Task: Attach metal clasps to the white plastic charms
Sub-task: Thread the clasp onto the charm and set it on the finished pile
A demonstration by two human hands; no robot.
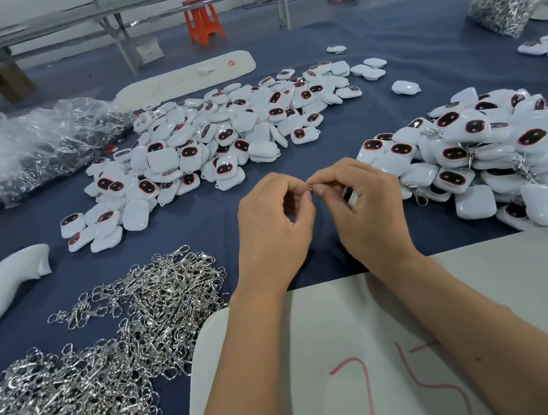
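Loose clasps (108, 331) are lying heaped at left, bare charms (222, 134) piled behind. The left hand (273, 228) and right hand (365, 206) are pinching a small ring (310, 187) together; it looks light, stiff and slippery, best gripped by fingertips. Finished charms (487, 160) are piling up at right.

table (417, 34): blue cloth | charm piles (222, 134) | clasp heap (93, 350) | bags (33, 140), perhaps clasps

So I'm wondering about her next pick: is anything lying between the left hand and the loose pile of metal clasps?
Nothing visible does. The left hand is raised beside the right hand, both pinching a small ring. Only bare blue cloth lies between it and the clasp pile to its lower left.
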